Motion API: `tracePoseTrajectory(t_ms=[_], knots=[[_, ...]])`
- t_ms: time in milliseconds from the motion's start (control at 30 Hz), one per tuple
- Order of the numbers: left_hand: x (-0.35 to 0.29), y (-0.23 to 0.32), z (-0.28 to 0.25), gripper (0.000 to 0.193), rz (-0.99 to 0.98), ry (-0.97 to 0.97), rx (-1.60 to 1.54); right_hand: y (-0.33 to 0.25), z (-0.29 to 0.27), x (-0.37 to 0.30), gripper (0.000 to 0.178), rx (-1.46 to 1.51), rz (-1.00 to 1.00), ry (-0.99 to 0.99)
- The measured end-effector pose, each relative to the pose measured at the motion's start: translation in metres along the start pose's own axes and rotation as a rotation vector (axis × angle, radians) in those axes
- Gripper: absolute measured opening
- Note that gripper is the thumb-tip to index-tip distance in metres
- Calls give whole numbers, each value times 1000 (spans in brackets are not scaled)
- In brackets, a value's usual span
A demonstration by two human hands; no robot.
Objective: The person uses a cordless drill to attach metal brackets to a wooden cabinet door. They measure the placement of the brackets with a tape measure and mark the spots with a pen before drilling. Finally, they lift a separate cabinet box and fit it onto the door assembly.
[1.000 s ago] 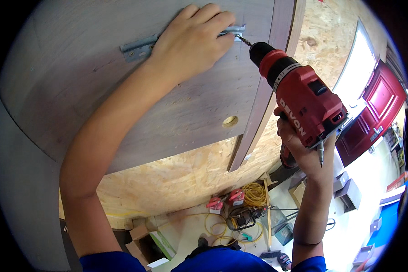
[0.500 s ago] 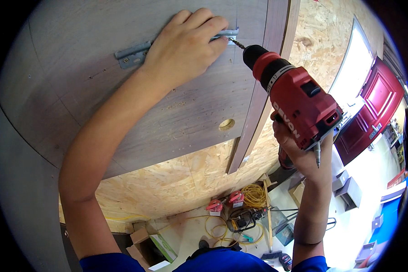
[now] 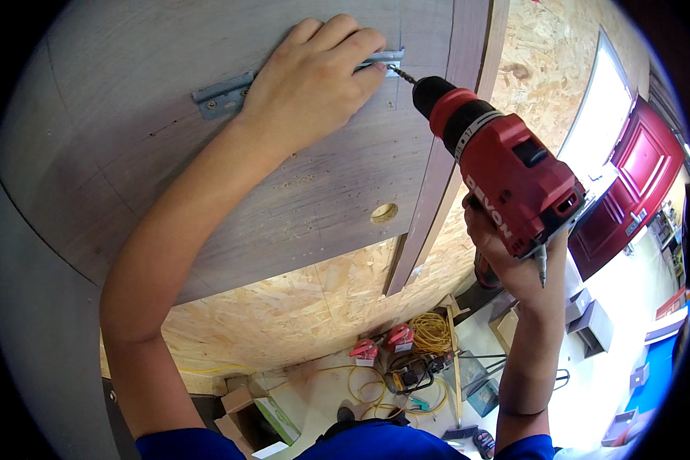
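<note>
A grey metal mounting rail (image 3: 224, 100) with screw holes lies across the grey wood-grain panel. My left hand (image 3: 314, 84) is closed over its middle, pressing it to the panel, fingertips near its right end. My right hand (image 3: 498, 245) grips a red and black cordless drill (image 3: 506, 165) by the handle. Its spiral drill bit (image 3: 403, 75) points up and left, with the tip at a hole by the rail's right end. I cannot tell how deep the tip sits. A loose-looking silver bit (image 3: 541, 264) sticks out at the drill's base.
The panel has a round hole (image 3: 384, 212) and several small screw holes. A wood strip (image 3: 429, 176) runs down its right side over chipboard (image 3: 284, 307). Below lie a coiled yellow hose (image 3: 431, 333), a compressor-like machine (image 3: 410, 373), an open carton (image 3: 245, 418) and a broom (image 3: 460, 432). A red door (image 3: 629, 184) stands right.
The drill and my right hand have shifted slightly right and down, while the bit's tip stays by the rail's right end. My left hand has hardly moved.
</note>
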State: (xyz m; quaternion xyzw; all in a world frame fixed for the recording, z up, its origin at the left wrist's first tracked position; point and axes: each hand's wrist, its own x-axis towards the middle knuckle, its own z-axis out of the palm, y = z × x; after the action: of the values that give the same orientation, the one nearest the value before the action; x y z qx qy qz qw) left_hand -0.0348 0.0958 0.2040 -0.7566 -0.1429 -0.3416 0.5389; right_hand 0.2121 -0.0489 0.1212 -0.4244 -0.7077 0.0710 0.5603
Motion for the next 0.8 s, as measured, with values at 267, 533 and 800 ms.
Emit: tracePoseTrajectory(t_ms=[267,533,800], knots=[[1,0,-5,8,-13,-22,-14,-1,0,6,44,-51,-81,-50],[2,2,-5,9,-18,-9,-21,4,0,3,42,-184,-179,-49],[3,1,-4,11,-16,-3,-10,8,6,5,39,18,-48,-26]])
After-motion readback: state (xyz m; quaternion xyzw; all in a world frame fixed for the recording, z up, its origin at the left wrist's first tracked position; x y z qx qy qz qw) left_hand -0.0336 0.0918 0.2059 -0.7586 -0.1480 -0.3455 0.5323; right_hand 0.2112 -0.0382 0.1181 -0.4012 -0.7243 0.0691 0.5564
